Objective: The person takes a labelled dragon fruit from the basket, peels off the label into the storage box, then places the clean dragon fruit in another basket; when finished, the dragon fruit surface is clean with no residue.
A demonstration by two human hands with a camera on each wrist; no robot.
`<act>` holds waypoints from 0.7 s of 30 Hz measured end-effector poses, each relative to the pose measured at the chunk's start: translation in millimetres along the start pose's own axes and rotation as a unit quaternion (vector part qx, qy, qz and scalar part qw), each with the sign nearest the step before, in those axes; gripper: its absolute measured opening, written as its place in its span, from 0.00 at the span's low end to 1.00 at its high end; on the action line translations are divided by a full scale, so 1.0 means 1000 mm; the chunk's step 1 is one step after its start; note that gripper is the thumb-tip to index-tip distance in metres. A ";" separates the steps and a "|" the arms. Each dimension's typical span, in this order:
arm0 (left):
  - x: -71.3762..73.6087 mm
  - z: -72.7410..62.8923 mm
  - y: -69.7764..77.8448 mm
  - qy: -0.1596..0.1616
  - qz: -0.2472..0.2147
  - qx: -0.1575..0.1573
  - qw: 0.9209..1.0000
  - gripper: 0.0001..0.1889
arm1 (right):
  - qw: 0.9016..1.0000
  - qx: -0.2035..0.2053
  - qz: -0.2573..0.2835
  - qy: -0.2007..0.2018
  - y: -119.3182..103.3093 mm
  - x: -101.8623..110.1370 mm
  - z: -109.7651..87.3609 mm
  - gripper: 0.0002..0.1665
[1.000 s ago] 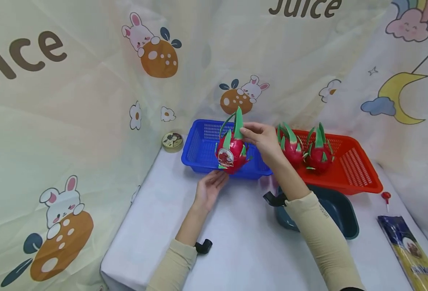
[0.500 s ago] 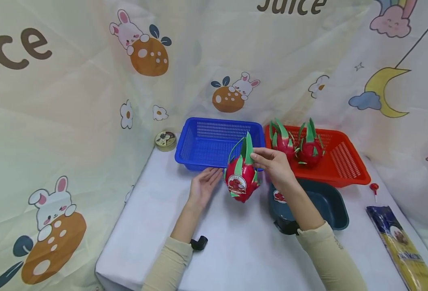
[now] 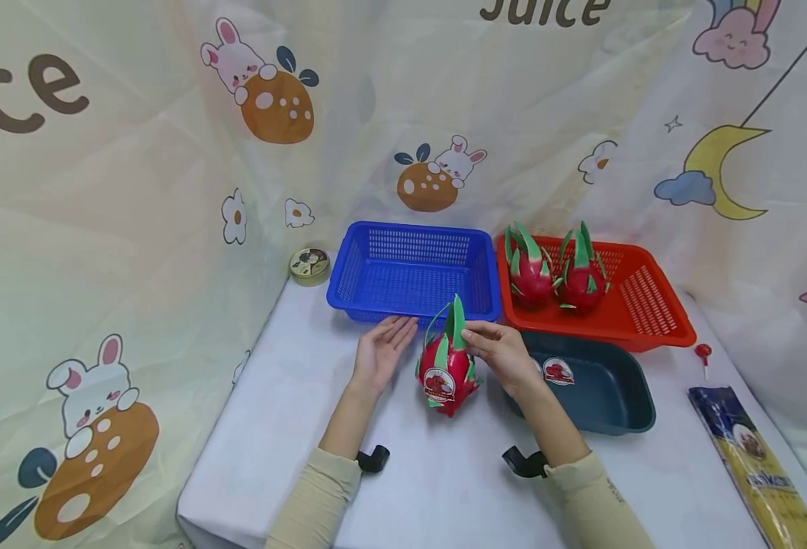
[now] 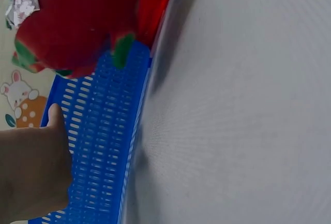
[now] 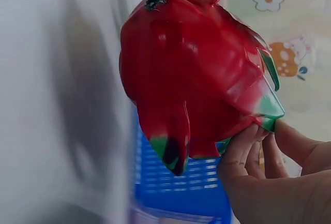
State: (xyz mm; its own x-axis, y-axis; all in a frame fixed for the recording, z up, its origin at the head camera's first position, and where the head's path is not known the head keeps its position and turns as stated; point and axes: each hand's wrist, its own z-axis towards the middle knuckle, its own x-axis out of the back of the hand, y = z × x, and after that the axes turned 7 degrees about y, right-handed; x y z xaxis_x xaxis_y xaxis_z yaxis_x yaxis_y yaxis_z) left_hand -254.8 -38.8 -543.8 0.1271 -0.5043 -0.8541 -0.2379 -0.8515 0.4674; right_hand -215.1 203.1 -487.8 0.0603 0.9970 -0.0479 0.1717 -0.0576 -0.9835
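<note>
My right hand (image 3: 502, 354) pinches a red dragon fruit (image 3: 449, 366) by a green leaf at its top. The fruit hangs upright in front of the blue basket (image 3: 413, 268), with a round label facing me. In the right wrist view the thumb and fingers close on the leaf tips beneath the fruit's glossy red body (image 5: 181, 69). My left hand (image 3: 378, 354) is palm up with straight fingers, its fingertips right at the blue basket's front rim. The left wrist view has the fruit (image 4: 83, 22) large above the hand, apart from it.
A red basket (image 3: 657, 335) to the right holds two more dragon fruits. Before it stands a dark teal basin (image 3: 602, 404) with a round label. A lollipop (image 3: 702, 351) and a yellow-and-blue packet (image 3: 760, 465) lie at far right. A round tin (image 3: 310, 267) sits at left.
My right hand has brought the dragon fruit from over the blue basket toward me and lower. The left hand stays by the basket's front rim. The view has shifted slightly.
</note>
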 end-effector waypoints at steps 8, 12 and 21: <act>-0.001 -0.001 -0.002 -0.007 0.016 0.008 1.000 0.31 | 0.997 -0.044 0.042 0.039 0.025 -0.004 0.007 0.26; -0.001 0.000 -0.005 -0.014 0.032 0.010 0.999 0.29 | 0.997 -0.031 0.027 0.064 0.027 -0.003 0.007 0.24; -0.001 -0.002 -0.009 -0.045 0.099 0.021 0.994 0.26 | 0.991 0.023 -0.097 0.094 0.022 0.002 -0.004 0.22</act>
State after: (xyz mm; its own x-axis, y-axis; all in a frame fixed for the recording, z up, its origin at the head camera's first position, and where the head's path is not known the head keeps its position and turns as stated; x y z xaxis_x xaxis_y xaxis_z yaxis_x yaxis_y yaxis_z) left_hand -250.9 -31.1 -546.1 -0.0116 -0.6447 -0.7643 -0.2900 -0.7294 0.6196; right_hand -207.0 203.4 -508.5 0.2128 0.9620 0.1712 0.1534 0.1401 -0.9782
